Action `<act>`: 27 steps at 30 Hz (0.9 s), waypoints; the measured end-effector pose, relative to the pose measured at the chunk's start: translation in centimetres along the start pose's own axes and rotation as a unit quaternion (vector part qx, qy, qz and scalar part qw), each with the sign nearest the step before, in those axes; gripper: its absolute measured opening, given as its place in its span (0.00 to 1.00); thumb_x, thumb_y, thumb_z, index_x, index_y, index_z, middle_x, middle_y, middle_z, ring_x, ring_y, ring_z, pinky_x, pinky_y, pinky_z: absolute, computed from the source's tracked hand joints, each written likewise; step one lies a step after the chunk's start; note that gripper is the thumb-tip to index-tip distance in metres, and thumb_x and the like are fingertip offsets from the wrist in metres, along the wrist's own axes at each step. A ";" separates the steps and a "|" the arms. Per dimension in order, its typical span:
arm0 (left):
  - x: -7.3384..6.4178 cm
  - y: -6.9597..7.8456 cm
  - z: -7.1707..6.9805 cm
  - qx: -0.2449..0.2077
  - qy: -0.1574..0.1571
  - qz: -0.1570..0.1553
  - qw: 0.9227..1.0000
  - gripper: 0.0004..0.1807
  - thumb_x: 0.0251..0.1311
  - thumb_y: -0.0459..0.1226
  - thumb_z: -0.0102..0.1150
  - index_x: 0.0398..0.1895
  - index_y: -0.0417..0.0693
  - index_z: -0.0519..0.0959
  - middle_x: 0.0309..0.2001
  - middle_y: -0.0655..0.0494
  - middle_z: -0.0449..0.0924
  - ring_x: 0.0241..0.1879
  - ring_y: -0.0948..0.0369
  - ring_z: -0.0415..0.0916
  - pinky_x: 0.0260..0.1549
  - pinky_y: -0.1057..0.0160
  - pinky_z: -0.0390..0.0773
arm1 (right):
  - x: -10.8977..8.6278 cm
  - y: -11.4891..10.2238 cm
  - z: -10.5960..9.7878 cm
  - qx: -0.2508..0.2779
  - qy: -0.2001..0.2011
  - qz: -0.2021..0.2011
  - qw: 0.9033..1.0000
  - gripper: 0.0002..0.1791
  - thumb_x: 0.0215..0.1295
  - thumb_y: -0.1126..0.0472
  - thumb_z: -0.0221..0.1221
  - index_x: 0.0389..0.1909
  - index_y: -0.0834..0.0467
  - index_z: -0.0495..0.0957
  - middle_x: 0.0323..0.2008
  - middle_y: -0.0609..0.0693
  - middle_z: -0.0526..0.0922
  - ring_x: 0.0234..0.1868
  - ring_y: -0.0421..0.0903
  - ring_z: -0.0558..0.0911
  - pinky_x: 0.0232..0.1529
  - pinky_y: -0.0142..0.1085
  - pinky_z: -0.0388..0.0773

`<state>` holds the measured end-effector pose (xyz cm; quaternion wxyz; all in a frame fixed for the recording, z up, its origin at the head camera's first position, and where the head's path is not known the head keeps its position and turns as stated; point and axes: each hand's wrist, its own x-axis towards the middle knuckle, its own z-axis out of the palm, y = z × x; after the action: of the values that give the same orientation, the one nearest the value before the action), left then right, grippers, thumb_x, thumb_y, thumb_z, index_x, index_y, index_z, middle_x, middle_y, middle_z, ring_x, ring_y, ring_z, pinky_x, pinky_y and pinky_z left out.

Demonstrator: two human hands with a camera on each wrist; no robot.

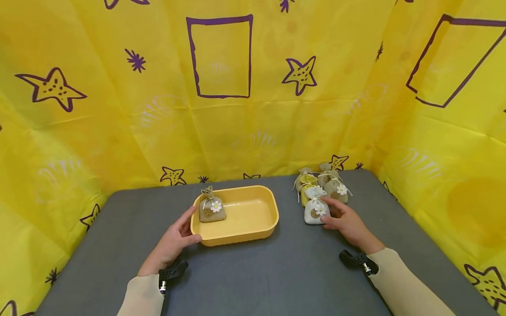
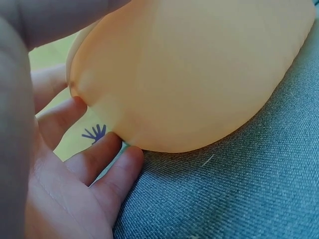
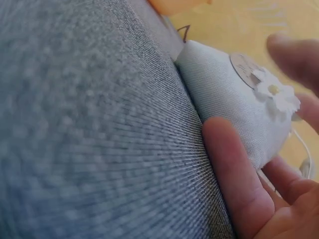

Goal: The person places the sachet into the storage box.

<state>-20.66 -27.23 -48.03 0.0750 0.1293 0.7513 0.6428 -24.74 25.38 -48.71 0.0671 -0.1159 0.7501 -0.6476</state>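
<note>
In the head view my left hand (image 1: 174,239) holds the left end of a yellow plastic tray (image 1: 241,239), thumb at the front rim and fingers round the side. Its fingertips press the outer wall in the left wrist view. Inside the tray's left end stands a brown drawstring sachet (image 1: 212,213) with a white flower. On the right, my right hand (image 1: 348,221) reaches round the side of a white sachet (image 1: 313,215) on the table. One finger (image 3: 224,154) lies along that sachet in the right wrist view, while the thumb (image 3: 294,59) stands off its flower.
Behind the white sachet stand a yellow sachet (image 1: 304,199) and brown sachets, one with a flower (image 1: 336,193). The grey cloth-covered table (image 1: 253,281) ends at yellow patterned curtains (image 1: 221,136) at the back and sides.
</note>
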 end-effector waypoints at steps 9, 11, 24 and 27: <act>0.0 0.3 0.0 -0.006 -0.004 0.005 1.000 0.49 0.63 0.30 0.66 0.81 0.52 0.48 0.79 0.45 0.40 0.73 0.44 0.51 0.57 0.69 0.69 | 0.2 0.1 0.1 -0.100 0.019 -0.008 0.995 0.28 0.61 0.62 0.70 0.62 0.59 0.75 0.62 0.62 0.71 0.43 0.54 0.80 0.34 0.42 0.84; 0.0 0.3 0.0 -0.006 -0.003 0.004 1.000 0.49 0.63 0.30 0.66 0.81 0.52 0.48 0.79 0.45 0.40 0.73 0.45 0.50 0.57 0.70 0.68 | 0.2 0.0 0.1 -0.130 0.026 -0.003 0.991 0.26 0.60 0.60 0.71 0.59 0.57 0.77 0.56 0.60 0.76 0.37 0.53 0.79 0.29 0.42 0.82; 0.1 0.1 0.0 -0.002 -0.001 -0.001 1.000 0.48 0.63 0.31 0.66 0.81 0.53 0.48 0.79 0.46 0.39 0.74 0.45 0.49 0.57 0.70 0.67 | -0.3 -0.7 0.1 -0.206 0.021 -0.014 0.978 0.25 0.61 0.59 0.70 0.59 0.50 0.76 0.43 0.55 0.78 0.25 0.51 0.74 0.19 0.40 0.76; 0.1 0.1 -0.1 -0.002 0.000 -0.002 1.000 0.48 0.63 0.31 0.66 0.81 0.53 0.49 0.79 0.46 0.39 0.74 0.45 0.50 0.57 0.70 0.67 | -0.3 -0.6 0.1 -0.219 0.009 -0.027 0.975 0.27 0.62 0.59 0.69 0.63 0.48 0.76 0.53 0.53 0.76 0.27 0.50 0.76 0.20 0.41 0.78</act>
<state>-20.78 -27.24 -47.91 0.0767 0.1274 0.7504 0.6441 -24.40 25.22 -48.10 0.0157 -0.1418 0.8710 -0.4701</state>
